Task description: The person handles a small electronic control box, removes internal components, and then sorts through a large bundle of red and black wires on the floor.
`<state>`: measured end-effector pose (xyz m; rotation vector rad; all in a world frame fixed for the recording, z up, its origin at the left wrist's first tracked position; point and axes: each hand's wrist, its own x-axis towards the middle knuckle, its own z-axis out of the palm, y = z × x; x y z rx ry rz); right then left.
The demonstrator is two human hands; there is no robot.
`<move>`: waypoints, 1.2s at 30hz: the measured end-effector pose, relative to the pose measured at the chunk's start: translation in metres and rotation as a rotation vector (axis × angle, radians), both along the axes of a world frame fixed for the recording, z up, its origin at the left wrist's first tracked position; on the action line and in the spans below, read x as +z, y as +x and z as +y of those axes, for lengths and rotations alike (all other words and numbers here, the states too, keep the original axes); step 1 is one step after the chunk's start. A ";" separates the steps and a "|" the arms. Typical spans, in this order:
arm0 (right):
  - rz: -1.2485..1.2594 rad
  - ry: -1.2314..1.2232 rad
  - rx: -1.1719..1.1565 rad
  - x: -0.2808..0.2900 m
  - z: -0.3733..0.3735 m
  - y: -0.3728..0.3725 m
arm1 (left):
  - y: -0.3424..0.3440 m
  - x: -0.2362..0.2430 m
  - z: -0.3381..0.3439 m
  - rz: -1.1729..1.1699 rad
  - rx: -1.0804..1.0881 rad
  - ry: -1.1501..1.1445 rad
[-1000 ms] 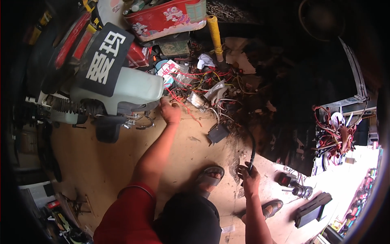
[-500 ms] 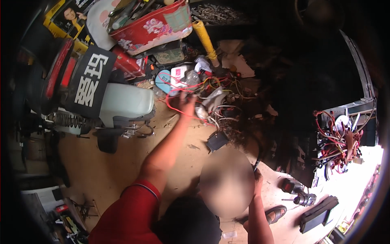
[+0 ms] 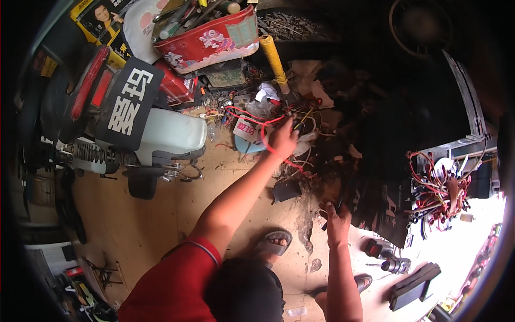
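Observation:
My left hand (image 3: 284,140) reaches into a tangle of wires, its fingers closed among them; the exact wire it grips is partly hidden. A red wire (image 3: 263,134) loops across the back of this hand. Beside it lie a white card (image 3: 247,127) with pink print and a light-blue rounded piece (image 3: 245,145), partly under the card. Nearer to me, my right hand (image 3: 339,222) is closed on a thin black thing, its thumb on top; the kind is hard to make out against the dark background. A small black flat piece (image 3: 286,191) rests on the floor between the hands.
A scooter (image 3: 171,131) stands at left. Behind the wires are a red tool bin (image 3: 209,40) and a yellow-wrapped handle (image 3: 273,60). Dark panels (image 3: 407,123) fill the right side, near a wire bundle (image 3: 442,188). A power drill (image 3: 396,265) and black block (image 3: 416,287) lie front right.
My left hand has moved right with red wires, and the card and blue piece have shifted right and nearer. My right hand has moved slightly forward. My head has tilted away, uncovering a sandalled foot.

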<state>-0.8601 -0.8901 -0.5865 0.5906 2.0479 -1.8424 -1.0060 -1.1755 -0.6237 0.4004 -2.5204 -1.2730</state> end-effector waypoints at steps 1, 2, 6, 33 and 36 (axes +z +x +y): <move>-0.004 0.001 0.015 0.007 -0.009 0.001 | 0.024 -0.007 -0.017 0.192 0.014 -0.041; -0.008 0.023 0.004 0.010 -0.006 0.001 | 0.044 0.009 -0.018 0.105 -0.023 0.011; -0.018 0.071 0.180 0.041 -0.019 -0.002 | 0.122 -0.017 -0.065 -0.137 -0.082 -0.004; -0.127 -0.140 0.152 0.031 -0.013 0.040 | 0.126 0.106 -0.046 0.312 0.303 -0.160; -0.134 -0.138 0.161 0.029 -0.015 0.044 | 0.103 0.103 -0.031 0.391 0.293 0.089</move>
